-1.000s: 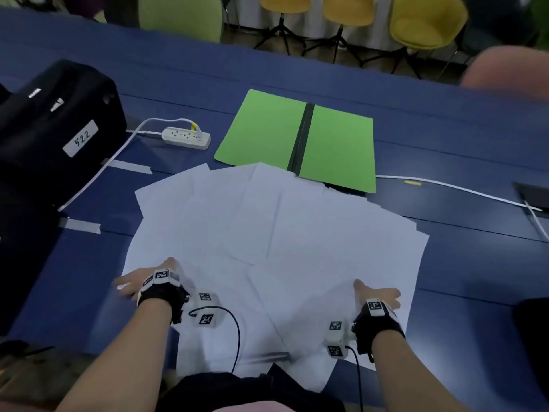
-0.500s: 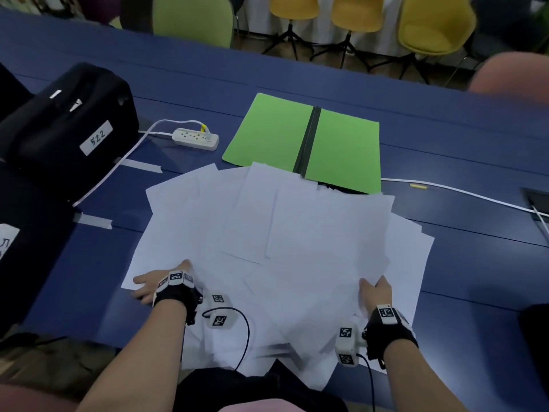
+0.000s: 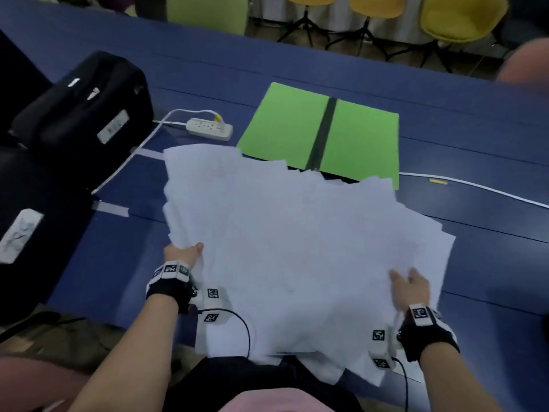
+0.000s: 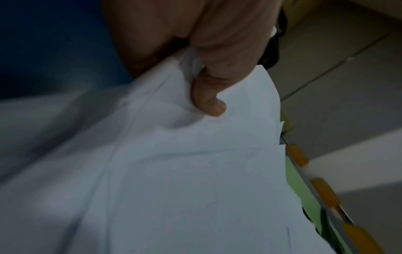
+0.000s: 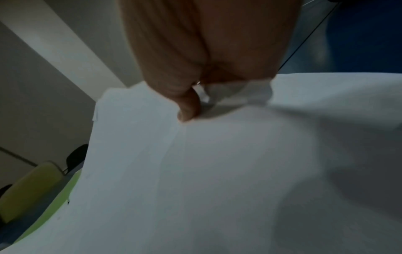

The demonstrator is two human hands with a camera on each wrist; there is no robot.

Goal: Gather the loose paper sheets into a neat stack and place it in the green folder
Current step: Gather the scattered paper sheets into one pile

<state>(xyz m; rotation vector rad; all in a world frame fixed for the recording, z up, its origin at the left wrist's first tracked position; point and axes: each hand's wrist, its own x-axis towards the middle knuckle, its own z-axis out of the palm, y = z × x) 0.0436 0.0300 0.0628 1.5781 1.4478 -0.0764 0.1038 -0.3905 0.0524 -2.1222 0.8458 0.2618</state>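
Observation:
A loose pile of white paper sheets [image 3: 297, 242] lies fanned and overlapping on the blue table [image 3: 490, 278], its far edge over the near edge of the open green folder [image 3: 353, 138]. My left hand [image 3: 184, 252] grips the pile's left edge, thumb on top of the sheets [image 4: 195, 171] and fingers hidden under them. My right hand [image 3: 411, 285] grips the right side, thumb pressed on top of the sheets [image 5: 206, 171], fingers underneath. The folder has a dark spine down its middle.
A white power strip [image 3: 209, 129] with its cable lies left of the folder. Black bags [image 3: 83, 105] sit on the left of the table. A white cable [image 3: 475, 187] runs along the right. Yellow and green chairs [image 3: 460, 16] stand beyond the far edge.
Both hands have swept inward, pushing the spread sheets into a tighter, thicker pile. The hands went from lying flat on the paper to gripping its edges, and the pile's sides have lifted.

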